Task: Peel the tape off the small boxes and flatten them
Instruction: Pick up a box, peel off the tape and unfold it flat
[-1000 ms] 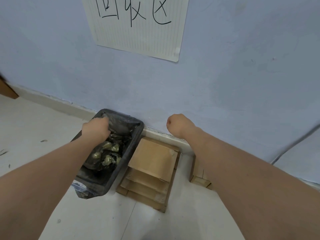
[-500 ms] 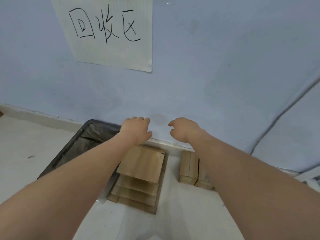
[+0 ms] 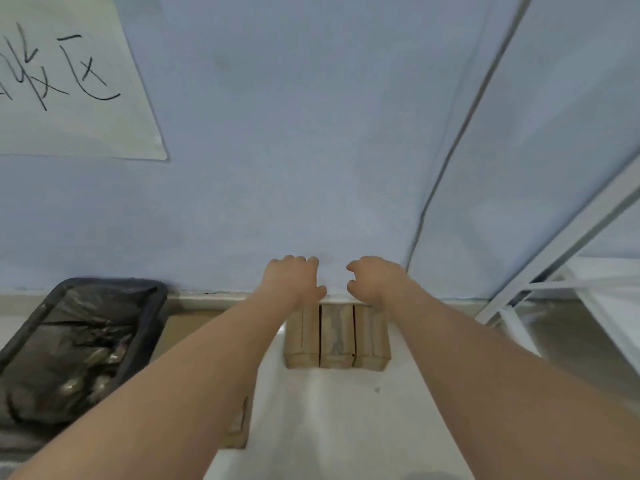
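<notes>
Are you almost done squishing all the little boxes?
Partly. Some flattened cardboard lies by the black bin, mostly hidden under the left arm. Both hands, left hand and right hand, hover empty over three small boxes still standing by the wall, so those are left.

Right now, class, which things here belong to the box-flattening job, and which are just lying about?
Job: three small boxes by the wall; left hand and right hand above them; flattened cardboard; lined bin.
Lying about: handwritten paper sign; white metal frame.

Both arms reach forward, left hand (image 3: 293, 279) and right hand (image 3: 375, 279) loosely curled, holding nothing.
</notes>
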